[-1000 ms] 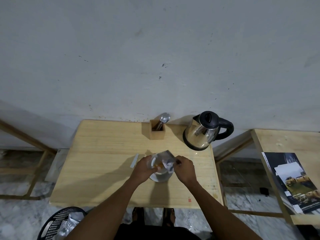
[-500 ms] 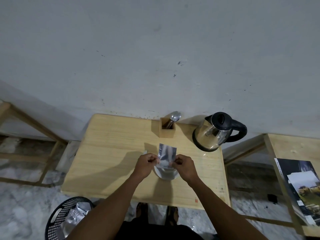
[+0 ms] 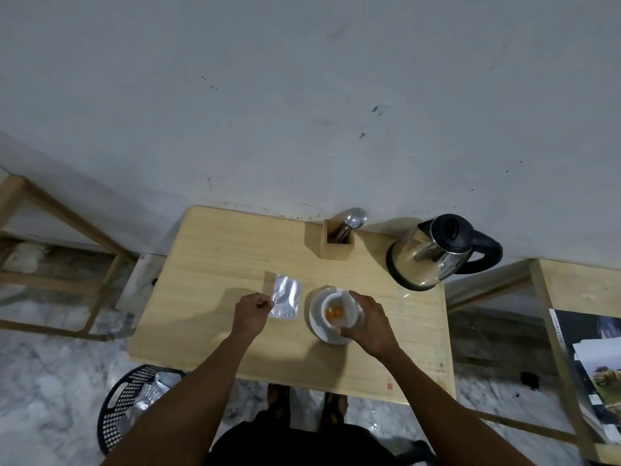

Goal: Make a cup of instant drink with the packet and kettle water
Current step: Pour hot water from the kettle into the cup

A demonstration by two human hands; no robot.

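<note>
Packet (image 3: 285,300) of silver foil pinched in left hand (image 3: 252,314), just left of cup.

Wooden table (image 3: 235,264) stood against the wall; steel kettle (image 3: 426,255) with black lid and handle sat up and right of the cup, well apart. Wooden holder (image 3: 337,242) with a spoon (image 3: 354,219) stood straight above the cup, near the wall. White saucer (image 3: 319,326) lay under the cup. White cup (image 3: 337,312) held orange powder at the bottom. Right hand (image 3: 371,322) wrapped the cup's right side, thumb at its near rim. Black mesh basket (image 3: 124,405) on floor, down-left of the cup.
</note>
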